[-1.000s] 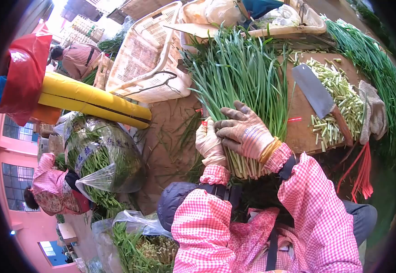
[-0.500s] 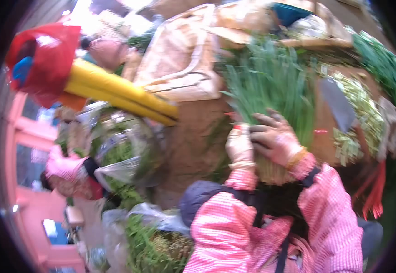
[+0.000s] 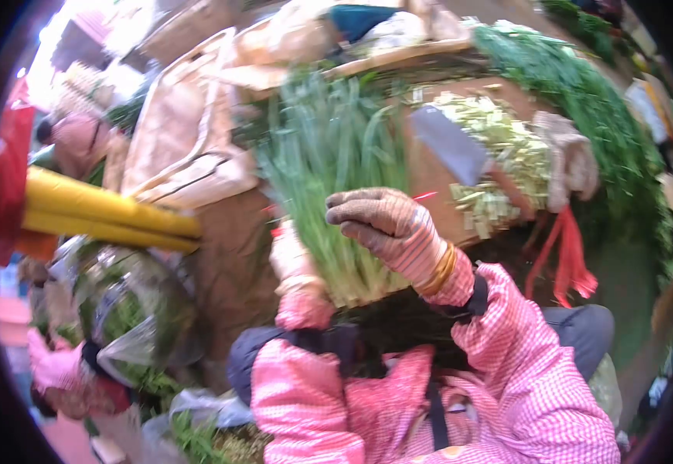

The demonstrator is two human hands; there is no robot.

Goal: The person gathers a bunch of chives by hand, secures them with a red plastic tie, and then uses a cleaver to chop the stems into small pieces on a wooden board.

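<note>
A large bundle of long green stalks [image 3: 336,147] lies on the brown board, its pale ends toward me. My left hand [image 3: 291,251], gloved, is at the bundle's left edge, its fingers mostly hidden; a bit of red shows beside it. Gloved and dirty at the fingertips, my right hand [image 3: 386,228] is above the lower right part of the bundle, fingers bent and close together; whether anything is between them is hidden. A thin red strip [image 3: 426,195] shows just past that hand. To the right, a cleaver [image 3: 452,145] rests against a pile of cut pale stalks [image 3: 499,124].
More greens [image 3: 584,100] and a cloth [image 3: 566,161] lie at the right, with red strips [image 3: 564,259] hanging below. At left are a yellow roll [image 3: 112,213], a plastic bag of greens [image 3: 135,301] and a person in pink [image 3: 62,371]. A sack [image 3: 185,124] lies behind.
The view has swung right, so the scene sits further left. My right hand has come off the stalks toward the right and its fingers have drawn together. My left hand remains at the bundle's left edge.
</note>
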